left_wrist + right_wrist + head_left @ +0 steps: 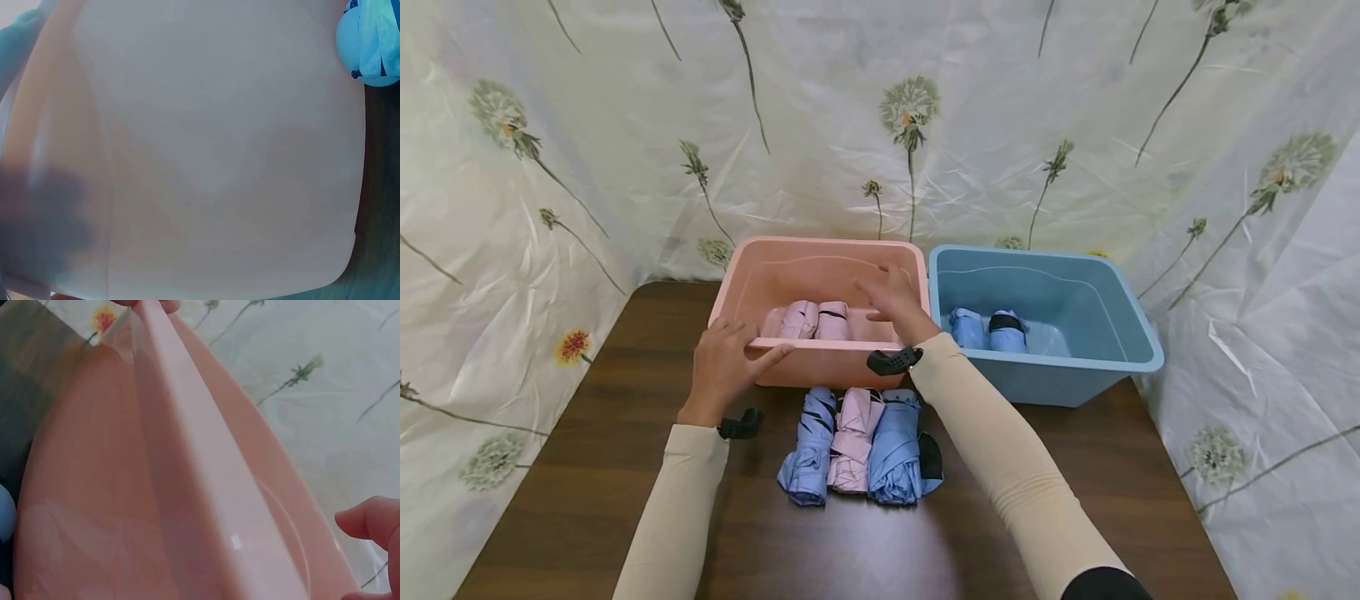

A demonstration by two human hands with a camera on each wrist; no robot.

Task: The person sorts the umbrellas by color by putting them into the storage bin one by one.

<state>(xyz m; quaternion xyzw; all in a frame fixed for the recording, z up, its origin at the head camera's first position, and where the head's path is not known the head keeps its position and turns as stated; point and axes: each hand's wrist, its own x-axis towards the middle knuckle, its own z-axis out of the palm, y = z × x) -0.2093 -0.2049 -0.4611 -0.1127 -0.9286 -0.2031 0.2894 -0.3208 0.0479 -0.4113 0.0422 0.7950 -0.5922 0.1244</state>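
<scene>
My left hand [721, 367] grips the front left corner of a pink plastic bin [820, 367], its thumb stretched along the front rim. Above the right part of that bin hovers my right hand [895, 304], fingers spread and holding nothing. Inside the bin lie two pink rolled cloth bundles [800, 320], side by side. On the table before it are a blue roll [811, 446], a pink roll [853, 437] and a thicker blue roll [895, 450] with a black patch beside it. The left wrist view is mostly filled by the bin's wall [212, 156].
A blue plastic bin [1075, 375] stands right of the pink one, holding two blue rolls [967, 329], one with a black band. Both bins are on a dark wooden table [587, 467]. A flower-printed curtain [820, 125] hangs behind and at both sides.
</scene>
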